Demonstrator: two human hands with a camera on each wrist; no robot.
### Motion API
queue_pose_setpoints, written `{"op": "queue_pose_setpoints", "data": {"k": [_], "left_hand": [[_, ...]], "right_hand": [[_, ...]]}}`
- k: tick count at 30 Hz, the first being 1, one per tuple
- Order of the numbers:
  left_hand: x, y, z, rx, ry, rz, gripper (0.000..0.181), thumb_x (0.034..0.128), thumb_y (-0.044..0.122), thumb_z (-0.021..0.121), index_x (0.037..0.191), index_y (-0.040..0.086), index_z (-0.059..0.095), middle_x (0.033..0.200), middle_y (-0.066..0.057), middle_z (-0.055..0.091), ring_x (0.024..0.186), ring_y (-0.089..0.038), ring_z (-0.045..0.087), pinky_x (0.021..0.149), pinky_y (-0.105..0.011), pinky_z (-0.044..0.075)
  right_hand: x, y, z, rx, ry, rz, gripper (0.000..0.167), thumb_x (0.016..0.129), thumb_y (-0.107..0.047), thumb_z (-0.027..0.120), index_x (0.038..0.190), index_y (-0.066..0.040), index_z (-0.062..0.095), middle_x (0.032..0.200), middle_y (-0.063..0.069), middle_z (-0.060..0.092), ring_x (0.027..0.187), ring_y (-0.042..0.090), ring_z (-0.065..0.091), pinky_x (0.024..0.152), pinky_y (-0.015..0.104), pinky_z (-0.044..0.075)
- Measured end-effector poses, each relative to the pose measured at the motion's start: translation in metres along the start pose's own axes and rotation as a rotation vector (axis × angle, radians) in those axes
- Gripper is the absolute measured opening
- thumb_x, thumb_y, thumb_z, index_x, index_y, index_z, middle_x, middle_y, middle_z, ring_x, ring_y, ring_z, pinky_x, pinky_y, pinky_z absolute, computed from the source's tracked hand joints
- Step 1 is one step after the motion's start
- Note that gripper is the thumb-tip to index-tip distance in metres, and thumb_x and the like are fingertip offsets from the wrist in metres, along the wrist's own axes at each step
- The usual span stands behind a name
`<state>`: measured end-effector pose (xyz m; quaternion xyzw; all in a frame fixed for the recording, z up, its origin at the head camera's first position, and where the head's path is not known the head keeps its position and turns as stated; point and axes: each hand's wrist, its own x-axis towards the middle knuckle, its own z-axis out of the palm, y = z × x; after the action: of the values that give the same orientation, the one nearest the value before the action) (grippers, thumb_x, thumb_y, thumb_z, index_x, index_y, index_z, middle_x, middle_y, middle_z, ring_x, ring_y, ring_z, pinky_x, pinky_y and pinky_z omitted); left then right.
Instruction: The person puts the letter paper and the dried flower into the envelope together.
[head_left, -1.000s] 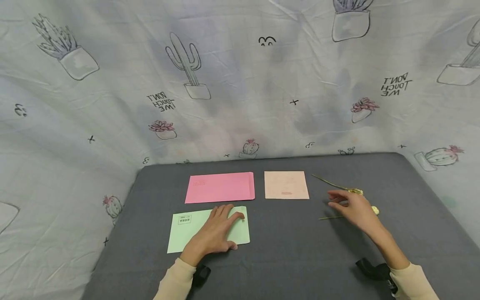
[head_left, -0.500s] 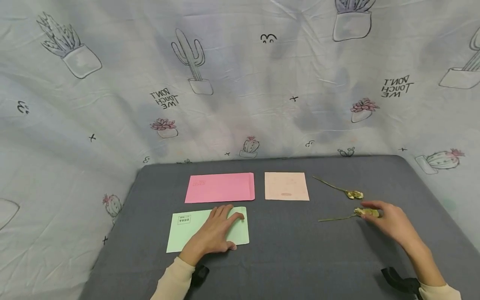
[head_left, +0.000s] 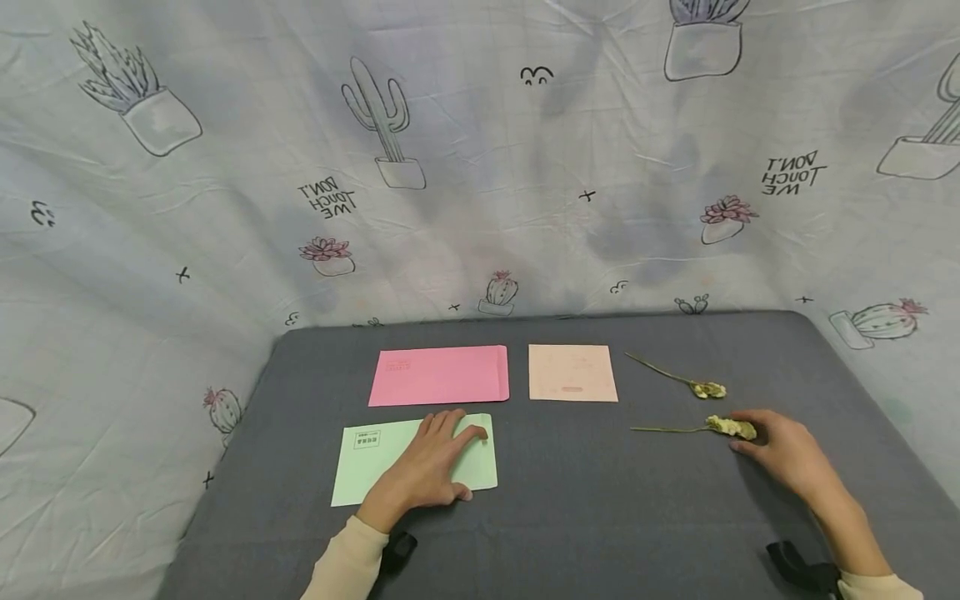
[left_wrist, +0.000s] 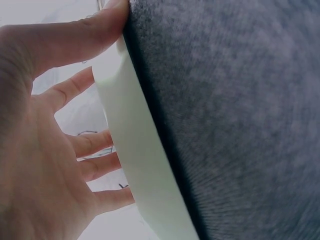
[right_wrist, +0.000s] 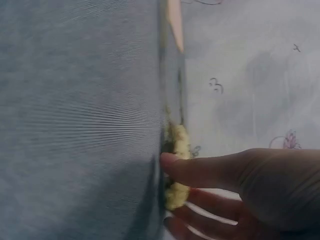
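My left hand (head_left: 423,471) lies over a light green envelope (head_left: 367,467) on the table, its fingers spread across the paper. In the left wrist view, thumb and fingertips come down at the edge of the green envelope (left_wrist: 135,145). On the right side, my right hand (head_left: 795,454) is at the head of the nearer dried yellow flower (head_left: 727,427). Its thumb and index finger stand apart on either side of the flower head. The right wrist view has the thumb in front of the flower head (right_wrist: 180,140), which partly hides it; contact is unclear.
Farther back lie a pink envelope (head_left: 442,377), a peach square envelope (head_left: 572,372) and a second dried flower (head_left: 707,389). The grey cloth-covered table (head_left: 570,517) ends at a white curtain (head_left: 465,225) printed with cacti.
My right hand has moved right and toward me, from over the farther flower to the nearer one. The nearer flower has shifted slightly left and turned a little. The left hand stays put.
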<state>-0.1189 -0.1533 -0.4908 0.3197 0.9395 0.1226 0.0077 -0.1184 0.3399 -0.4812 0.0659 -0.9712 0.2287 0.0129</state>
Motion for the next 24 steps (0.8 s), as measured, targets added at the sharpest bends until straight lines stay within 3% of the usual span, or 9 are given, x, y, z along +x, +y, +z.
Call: {"op": "queue_pose_setpoints", "data": {"k": [10, 24], "left_hand": [[0.014, 0.008, 0.0, -0.019, 0.006, -0.038, 0.075, 0.0642, 0.035, 0.091, 0.128, 0.024, 0.052, 0.14, -0.017, 0.043, 0.13, -0.032, 0.04, 0.109, -0.056, 0.029], [0.032, 0.017, 0.0, -0.027, 0.018, -0.102, 0.075, 0.0645, 0.034, 0.09, 0.128, 0.024, 0.052, 0.139, -0.017, 0.043, 0.13, -0.033, 0.04, 0.11, -0.057, 0.028]], "right_hand": [[0.022, 0.006, 0.001, 0.03, 0.07, -0.131, 0.03, 0.078, 0.002, 0.075, 0.107, 0.005, 0.069, 0.1, 0.025, 0.069, 0.081, 0.039, 0.066, 0.066, 0.052, 0.053], [0.062, -0.007, 0.0, 0.113, 0.064, -0.251, 0.026, 0.077, 0.004, 0.076, 0.103, 0.001, 0.072, 0.097, 0.016, 0.071, 0.077, 0.027, 0.069, 0.063, 0.034, 0.056]]}}
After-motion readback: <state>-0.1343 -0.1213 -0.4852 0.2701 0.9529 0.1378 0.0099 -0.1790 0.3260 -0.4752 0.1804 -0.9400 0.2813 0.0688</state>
